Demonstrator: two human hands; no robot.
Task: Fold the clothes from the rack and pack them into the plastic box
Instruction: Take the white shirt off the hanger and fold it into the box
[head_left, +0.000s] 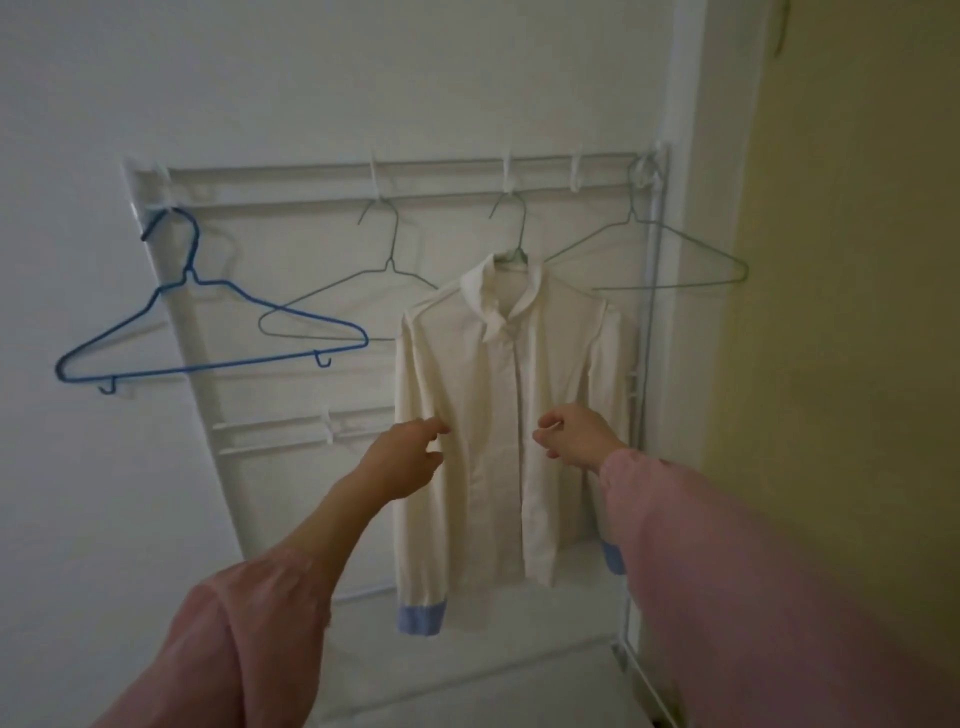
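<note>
A cream long-sleeved shirt (498, 415) with light blue cuffs hangs buttoned on a grey wire hanger (511, 249) from the white rack (415, 169). Both arms in pink sleeves reach toward its front at chest height. My left hand (408, 457) is in front of the shirt's left side, fingers loosely extended, holding nothing that I can see. My right hand (574, 436) is in front of the right side with fingers curled near the button placket; whether it pinches the fabric is unclear. The plastic box is not in view.
Three bare hangers hang on the rack: a blue one (208, 332) at the far left, a grey one (353, 296) left of the shirt, another grey one (670, 260) at the right. A white wall stands behind, a yellowish wall (841, 312) to the right.
</note>
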